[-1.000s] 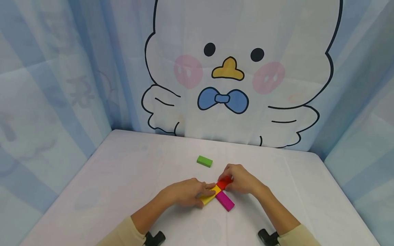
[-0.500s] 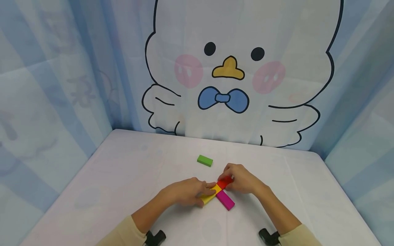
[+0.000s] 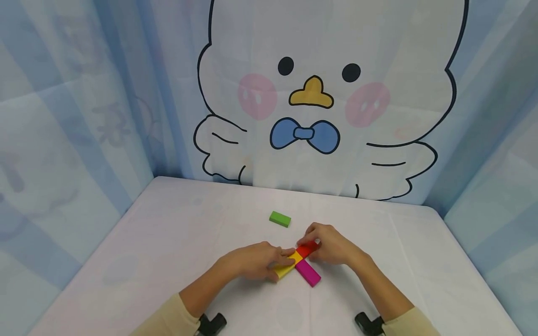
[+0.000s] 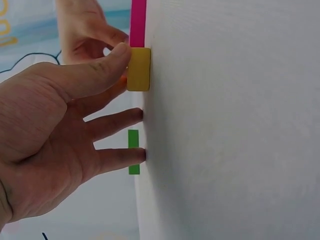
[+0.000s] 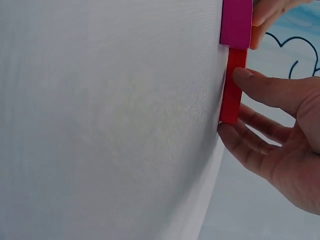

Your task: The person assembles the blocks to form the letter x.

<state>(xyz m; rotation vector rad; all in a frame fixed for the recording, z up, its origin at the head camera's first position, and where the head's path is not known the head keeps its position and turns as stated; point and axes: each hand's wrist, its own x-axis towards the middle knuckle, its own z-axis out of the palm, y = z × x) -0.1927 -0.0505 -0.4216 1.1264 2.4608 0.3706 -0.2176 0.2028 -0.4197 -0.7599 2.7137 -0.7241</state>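
In the head view my left hand (image 3: 254,262) holds a yellow block (image 3: 284,270) on the white table, thumb at its near end and fingers along its top. The left wrist view shows the thumb against the end of the yellow block (image 4: 139,71), other fingers spread. To the right, my right hand (image 3: 332,245) pinches a red block (image 3: 308,248), set end to end with the yellow one in a slanting line. In the right wrist view its thumb lies on the side of the red block (image 5: 232,97). A magenta block (image 3: 308,273) slants off where those two meet.
A green block (image 3: 279,219) lies by itself farther back on the table (image 3: 189,224). Fabric with a cartoon bird (image 3: 313,163) hangs behind the table, and pale blue curtains (image 3: 63,140) stand at both sides. Dark wrist-camera mounts (image 3: 212,324) sit under both sleeves.
Both hands keep their places on the blocks. The right fingers shift only very slightly at the red block; otherwise the view drifts a little.
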